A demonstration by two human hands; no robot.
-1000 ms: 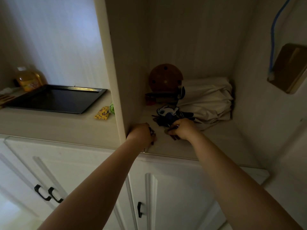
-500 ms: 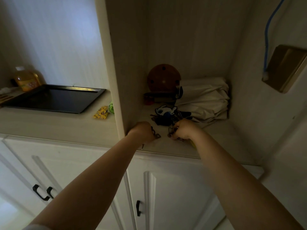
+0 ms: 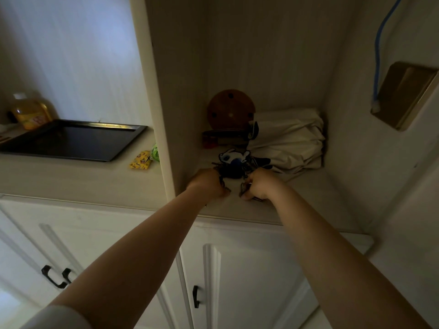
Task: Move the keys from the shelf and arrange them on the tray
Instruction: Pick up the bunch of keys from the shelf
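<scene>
Both your arms are extended forward and up, bare from the forearm on; a pale sleeve edge shows at your left upper arm. Your left hand (image 3: 207, 184) is curled into a loose fist, knuckles up, fingers folded under and closed around something small and dark. Your right hand (image 3: 260, 184) is likewise curled, fingers bent down and pinched together on small metal pieces at its inner side. The two hands sit near each other, apart, at the same height.

No text is legible; the yellow bottle's (image 3: 32, 112) label is blurred.
</scene>
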